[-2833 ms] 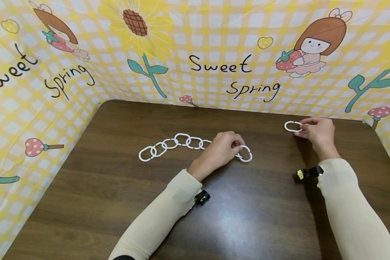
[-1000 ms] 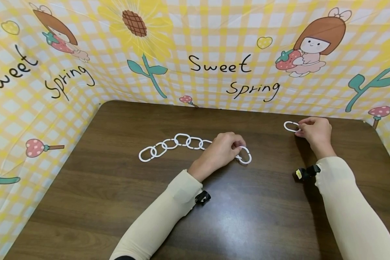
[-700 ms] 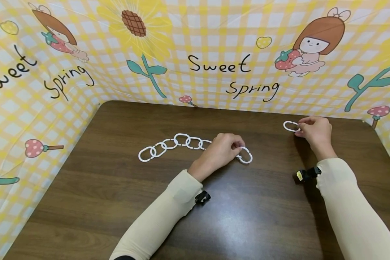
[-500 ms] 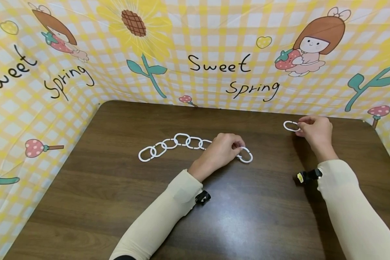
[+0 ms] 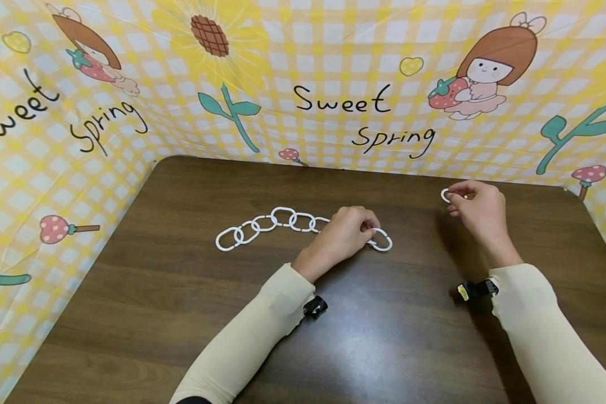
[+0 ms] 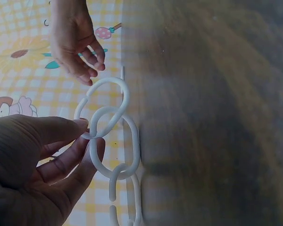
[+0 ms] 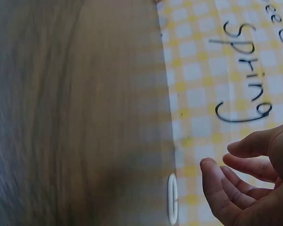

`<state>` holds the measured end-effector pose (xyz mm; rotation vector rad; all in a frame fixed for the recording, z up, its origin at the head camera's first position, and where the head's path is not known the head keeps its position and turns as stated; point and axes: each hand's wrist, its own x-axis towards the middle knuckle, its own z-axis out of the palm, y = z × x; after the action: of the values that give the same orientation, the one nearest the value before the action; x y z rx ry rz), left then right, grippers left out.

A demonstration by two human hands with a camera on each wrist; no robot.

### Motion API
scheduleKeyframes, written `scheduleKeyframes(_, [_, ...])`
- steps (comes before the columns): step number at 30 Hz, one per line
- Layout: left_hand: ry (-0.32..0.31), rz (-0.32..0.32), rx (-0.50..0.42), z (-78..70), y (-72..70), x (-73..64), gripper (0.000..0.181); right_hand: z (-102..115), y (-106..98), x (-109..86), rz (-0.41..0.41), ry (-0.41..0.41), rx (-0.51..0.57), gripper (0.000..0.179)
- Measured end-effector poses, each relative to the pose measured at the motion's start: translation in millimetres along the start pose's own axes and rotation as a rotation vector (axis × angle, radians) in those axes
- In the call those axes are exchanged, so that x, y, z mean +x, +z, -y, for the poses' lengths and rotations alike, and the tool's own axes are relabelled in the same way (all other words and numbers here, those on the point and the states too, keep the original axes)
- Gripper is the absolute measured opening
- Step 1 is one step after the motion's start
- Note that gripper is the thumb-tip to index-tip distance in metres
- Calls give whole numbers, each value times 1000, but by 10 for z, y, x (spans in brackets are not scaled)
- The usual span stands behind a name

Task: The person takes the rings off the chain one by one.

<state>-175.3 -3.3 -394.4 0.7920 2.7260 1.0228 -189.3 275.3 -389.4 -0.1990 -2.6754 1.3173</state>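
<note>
On one brown wooden-looking bench (image 5: 131, 314) there is one chain of white oval plastic links (image 5: 283, 208). In the head view, seven of its links can be counted well; some are hidden by a hand, so the full number I cannot tell. Loose white oval link (image 7: 171, 200): one. Bare human grips: two, one left grip (image 5: 345, 233) and one right grip (image 5: 480, 213). Cream sleeves (image 5: 252, 325): two. Small black wrist devices (image 5: 315, 307): two.
</note>
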Motion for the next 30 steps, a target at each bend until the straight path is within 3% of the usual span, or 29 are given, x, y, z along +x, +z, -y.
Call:
scheduleKeyframes(6, [8, -6, 7, 7, 4, -4, 9, 110, 59, -141, 18, -72, -40, 24])
scheduleKeyframes(16, [11, -11, -11, 24, 7, -1, 8, 191, 186, -366, 63, -190, -6, 17])
scheduleKeyframes(21, [-14, -10, -8, 21, 5, 1, 9, 231, 232, -475, 88, -212, -17, 15])
scheduleKeyframes(30, [-37, -6, -8, 15, 1, 8, 12, 256, 372, -578, 173, -222, 65, 15])
